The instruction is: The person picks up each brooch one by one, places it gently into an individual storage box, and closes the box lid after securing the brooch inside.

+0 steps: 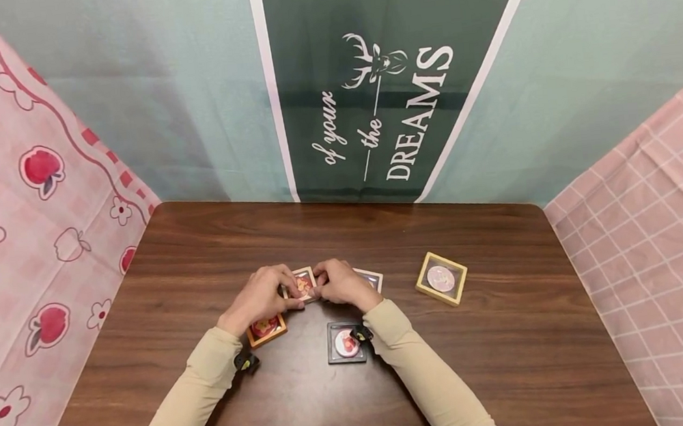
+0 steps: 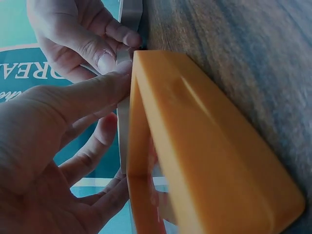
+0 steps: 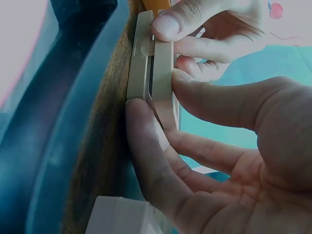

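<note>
A small square cream display frame (image 1: 304, 284) with a reddish round piece behind its window lies between both hands. In the right wrist view it appears edge-on as two halves, a lower half (image 3: 139, 63) and an upper half (image 3: 163, 80), with a narrow gap between them. My left hand (image 1: 263, 294) pinches its left side by thumb and fingers. From the right, my right hand (image 1: 343, 284) grips it, thumb against the upper half and a finger at the lower one. An orange frame (image 2: 204, 146) stands close by my left hand.
On the wooden table (image 1: 503, 348), a black frame (image 1: 332, 344) with a round piece lies near the right wrist. A white-edged frame (image 1: 373, 280) is partly hidden behind the right hand. Farther right sits a yellow frame (image 1: 459, 291). Hanging cloths border the table.
</note>
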Demonstrator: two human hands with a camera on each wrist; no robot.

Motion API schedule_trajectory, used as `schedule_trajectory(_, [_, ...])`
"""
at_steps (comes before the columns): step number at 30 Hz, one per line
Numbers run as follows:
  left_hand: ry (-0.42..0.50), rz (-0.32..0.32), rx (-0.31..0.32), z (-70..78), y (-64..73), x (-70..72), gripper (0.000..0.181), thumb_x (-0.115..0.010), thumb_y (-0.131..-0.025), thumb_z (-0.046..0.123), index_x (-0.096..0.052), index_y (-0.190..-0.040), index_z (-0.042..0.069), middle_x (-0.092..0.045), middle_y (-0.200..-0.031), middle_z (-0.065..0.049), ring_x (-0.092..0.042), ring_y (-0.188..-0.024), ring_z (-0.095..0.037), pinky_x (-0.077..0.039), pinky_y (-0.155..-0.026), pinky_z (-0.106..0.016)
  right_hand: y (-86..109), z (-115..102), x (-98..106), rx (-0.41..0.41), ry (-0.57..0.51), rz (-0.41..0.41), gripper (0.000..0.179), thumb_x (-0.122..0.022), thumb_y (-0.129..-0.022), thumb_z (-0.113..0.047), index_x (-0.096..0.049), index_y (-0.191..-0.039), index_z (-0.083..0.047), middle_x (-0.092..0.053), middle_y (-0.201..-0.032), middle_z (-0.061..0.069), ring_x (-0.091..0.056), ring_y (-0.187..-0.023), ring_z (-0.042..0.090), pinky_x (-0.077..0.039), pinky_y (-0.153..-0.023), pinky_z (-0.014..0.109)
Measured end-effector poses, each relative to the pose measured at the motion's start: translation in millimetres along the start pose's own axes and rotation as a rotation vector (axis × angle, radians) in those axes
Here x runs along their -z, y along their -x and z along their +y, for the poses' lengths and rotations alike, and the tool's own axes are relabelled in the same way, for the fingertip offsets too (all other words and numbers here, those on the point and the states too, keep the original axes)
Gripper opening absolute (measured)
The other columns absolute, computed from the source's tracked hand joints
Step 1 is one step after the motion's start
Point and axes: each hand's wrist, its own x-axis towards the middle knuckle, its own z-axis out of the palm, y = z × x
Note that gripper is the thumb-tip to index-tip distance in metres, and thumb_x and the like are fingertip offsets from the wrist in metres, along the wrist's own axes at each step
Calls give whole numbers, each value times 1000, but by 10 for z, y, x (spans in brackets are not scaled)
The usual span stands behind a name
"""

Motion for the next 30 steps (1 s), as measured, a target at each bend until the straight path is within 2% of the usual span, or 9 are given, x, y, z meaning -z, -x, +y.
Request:
schedule_trajectory(8, [-7,19,-16,-19,-14,-13,19,-97,-80,24,-79,-72,28,-69,-91,15,-65,-86,-10,-53,-79,-37,-27,-7,30,-9,-17,2,40,-86,-89,-16,-73,-125,-4,-75,-85,-2,-61,-70,6,-47,-68,20])
schedule_trajectory(14, [-30,29,-38,-18,-22,-37,20,-97,-79,24,-79,-72,27,-69,-88,14,-64,-82,-11,-53,-77,-36,-21,-1,37,-17,-62,12,41,-89,-85,-12,-74,-122,-3,-75,-81,-1,-61,-67,5,-46,-64,19])
schedule_trajectory(24, [-62,48,-44,-13,7,-69,20,-97,-79,24,-78,-72,28,-69,-87,14,-63,-83,-12,-53,-80,-40,-17,-28,30,-34,-18,11,46,-89,-86,-16,-73,-127,-3,-76,-83,-3,-61,-70,4,-47,-68,19])
schedule_trajectory(30, [-56,28,-59,1,28,-73,21,-96,-80,21,-76,-73,25,-69,-88,11,-63,-84,-13,-54,-80,-38,4,-22,20,-35,-20,-5,45,-88,-88,-17,-72,-129,-4,-77,-85,-2,-62,-73,4,-48,-72,21])
